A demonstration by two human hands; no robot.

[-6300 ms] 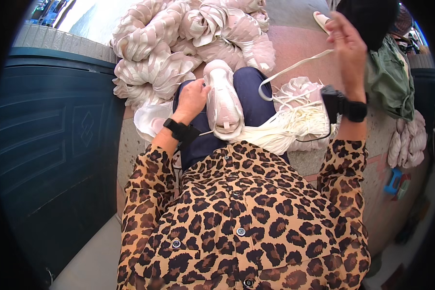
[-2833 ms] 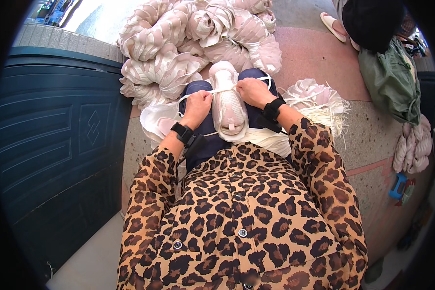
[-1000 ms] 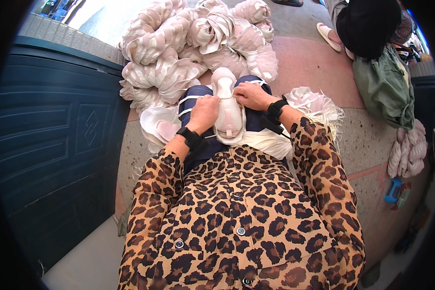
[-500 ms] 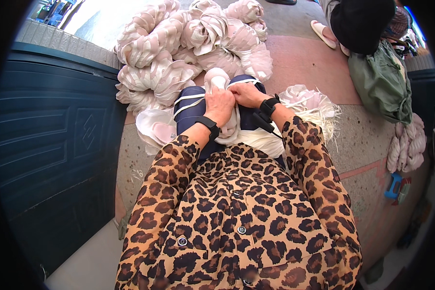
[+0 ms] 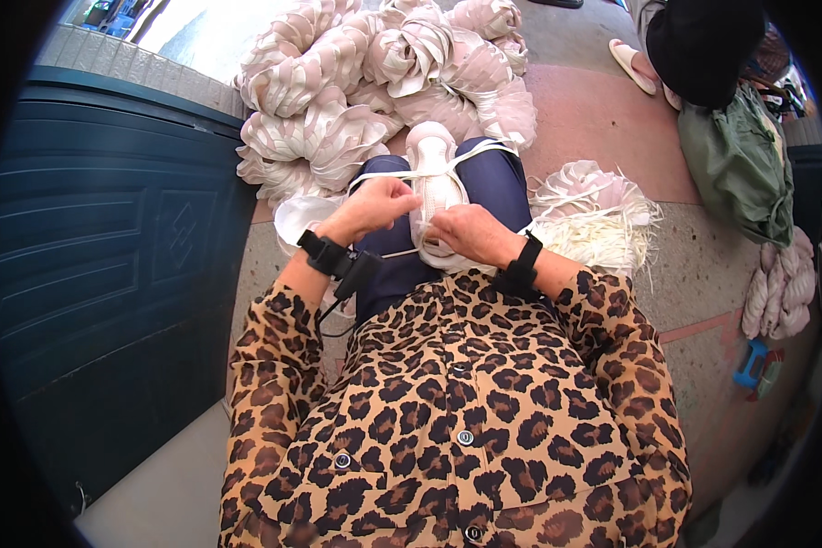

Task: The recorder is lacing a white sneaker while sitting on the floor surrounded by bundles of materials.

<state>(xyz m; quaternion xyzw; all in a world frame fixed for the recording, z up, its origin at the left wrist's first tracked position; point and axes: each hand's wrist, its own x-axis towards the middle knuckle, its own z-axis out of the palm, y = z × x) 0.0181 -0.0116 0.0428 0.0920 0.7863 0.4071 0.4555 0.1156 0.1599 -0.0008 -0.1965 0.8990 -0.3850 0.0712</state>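
Premises present as an informal shoe-piecework spot, more house-like than factory in its fittings. Work use is shown by coiled bundles of pink-and-white shoe uppers (image 5: 312, 146) on the floor (image 5: 589, 123), heaped cream laces (image 5: 603, 239) and one upper (image 5: 431, 146) on a lap (image 5: 493, 187); domestic character, by a panelled dark-blue door (image 5: 110, 219) and another person's slipper (image 5: 624, 56).

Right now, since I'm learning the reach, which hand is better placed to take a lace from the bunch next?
The right hand, probably: the bunch of laces lies on that side, while the left hand is farther off, by the left edge of the shoe.
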